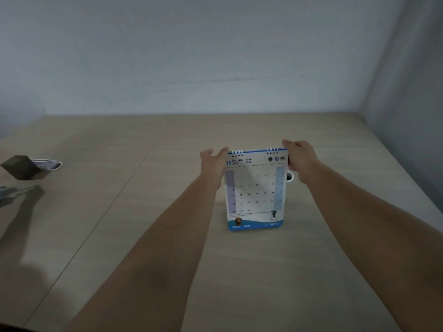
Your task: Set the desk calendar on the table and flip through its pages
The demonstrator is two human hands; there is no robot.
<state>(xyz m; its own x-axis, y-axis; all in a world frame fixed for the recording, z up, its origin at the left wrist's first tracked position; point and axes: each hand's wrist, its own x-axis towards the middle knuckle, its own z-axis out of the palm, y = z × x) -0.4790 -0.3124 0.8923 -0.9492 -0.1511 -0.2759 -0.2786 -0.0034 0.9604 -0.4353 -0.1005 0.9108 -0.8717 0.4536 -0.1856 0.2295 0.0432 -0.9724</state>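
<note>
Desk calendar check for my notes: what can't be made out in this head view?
- Desk calendar: back and stand hidden by its front page; small print blurred.
- White round thing: mostly hidden behind the calendar.
- Left hand, right hand: fingertips hidden behind the calendar's top corners.

The desk calendar (256, 190) hides most of a white ring (290, 176); its small print blurs unreadable.
</note>
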